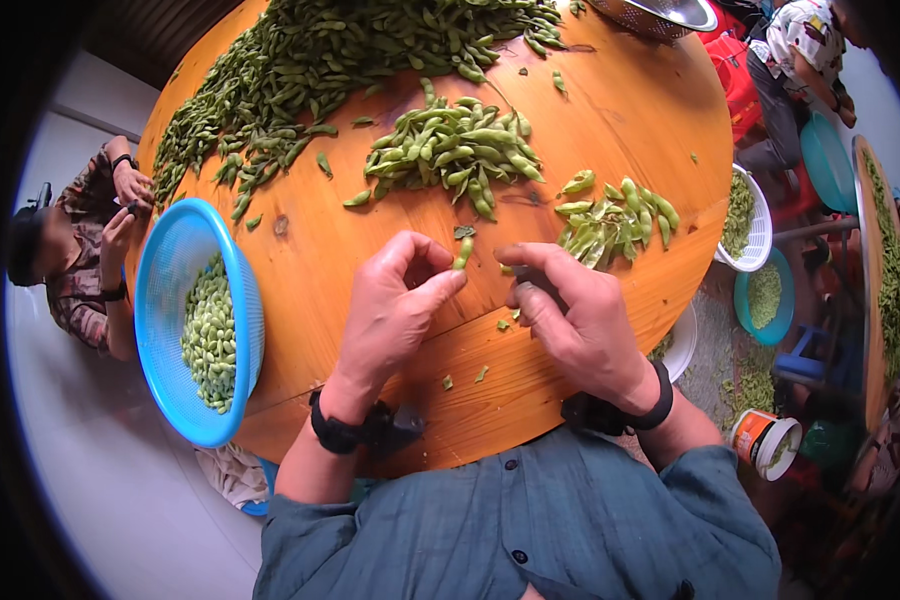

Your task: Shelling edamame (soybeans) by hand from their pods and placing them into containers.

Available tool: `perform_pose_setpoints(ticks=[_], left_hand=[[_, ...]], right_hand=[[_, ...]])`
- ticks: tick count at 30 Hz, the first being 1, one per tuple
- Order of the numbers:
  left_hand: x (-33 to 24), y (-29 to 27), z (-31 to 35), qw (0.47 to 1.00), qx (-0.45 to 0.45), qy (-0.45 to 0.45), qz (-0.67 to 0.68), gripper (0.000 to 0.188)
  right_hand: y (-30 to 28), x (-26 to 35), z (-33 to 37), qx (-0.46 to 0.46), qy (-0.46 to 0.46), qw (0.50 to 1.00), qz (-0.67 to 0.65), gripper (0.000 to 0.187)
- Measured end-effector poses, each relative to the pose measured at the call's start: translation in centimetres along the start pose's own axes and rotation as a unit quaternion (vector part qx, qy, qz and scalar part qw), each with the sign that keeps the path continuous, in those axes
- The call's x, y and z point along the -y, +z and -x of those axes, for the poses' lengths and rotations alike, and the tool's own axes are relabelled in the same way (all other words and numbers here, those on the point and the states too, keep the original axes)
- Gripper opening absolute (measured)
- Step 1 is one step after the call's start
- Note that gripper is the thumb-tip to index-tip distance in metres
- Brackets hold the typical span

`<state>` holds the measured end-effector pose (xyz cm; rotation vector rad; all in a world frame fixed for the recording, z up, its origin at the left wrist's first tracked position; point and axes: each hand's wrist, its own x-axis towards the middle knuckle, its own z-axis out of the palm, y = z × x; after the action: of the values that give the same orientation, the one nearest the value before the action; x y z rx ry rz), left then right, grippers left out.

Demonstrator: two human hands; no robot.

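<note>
My left hand [395, 305] is closed in a pinch on a green soybean pod [463, 254], which stands up between thumb and fingers. Close beside it on the right, my right hand [585, 325] has its fingers curled together; a bit of green shows at the fingertips, too small to name. Beyond both hands lies a small pile of plump soybean pods [455, 150]. To the right of that, flattened, opened-looking pods [620, 222] form another heap. A blue plastic basket [150, 300] at the left holds shelled green beans [210, 335].
A large mound of pods [330, 60] covers the far side of the round wooden table [640, 110]. A metal colander [660, 15] stands at the far right edge. Another person [85, 250] sits at the left. White and teal baskets and a bucket [765, 443] are off to the right.
</note>
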<state>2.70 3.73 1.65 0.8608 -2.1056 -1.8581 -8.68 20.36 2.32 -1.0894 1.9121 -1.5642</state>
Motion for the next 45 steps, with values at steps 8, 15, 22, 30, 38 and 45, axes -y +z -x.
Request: perform_pose_setpoints(ticks=[8,15,22,30,38,45], left_hand=[[-0.2,0.5,2.5,0.987,0.042,-0.091,0.126,0.018],[-0.3,0.9,3.0,0.992,0.037,-0.073,0.1,0.015],[0.5,1.4,3.3,0.999,0.005,0.001,0.046,0.013],[0.7,2.3,3.5,0.959,-0.043,0.228,-0.165,0.015],[0.3,1.5,3.4,0.997,0.037,0.04,0.053,0.011],[0.0,0.6,2.9,0.961,0.096,-0.117,0.23,0.011]], right_hand=[[0.7,-0.2,-0.1,0.092,0.162,0.978,-0.098,0.018],[1.0,-0.4,-0.2,0.086,0.153,0.981,-0.085,0.015],[1.1,-0.4,-0.2,0.095,0.162,0.979,-0.078,0.014],[1.8,-0.9,0.0,0.05,0.021,0.997,0.052,0.012],[1.3,-1.1,-0.7,0.076,-0.011,0.996,0.032,0.01],[1.0,-1.1,-0.5,0.098,0.051,0.994,-0.004,0.008]])
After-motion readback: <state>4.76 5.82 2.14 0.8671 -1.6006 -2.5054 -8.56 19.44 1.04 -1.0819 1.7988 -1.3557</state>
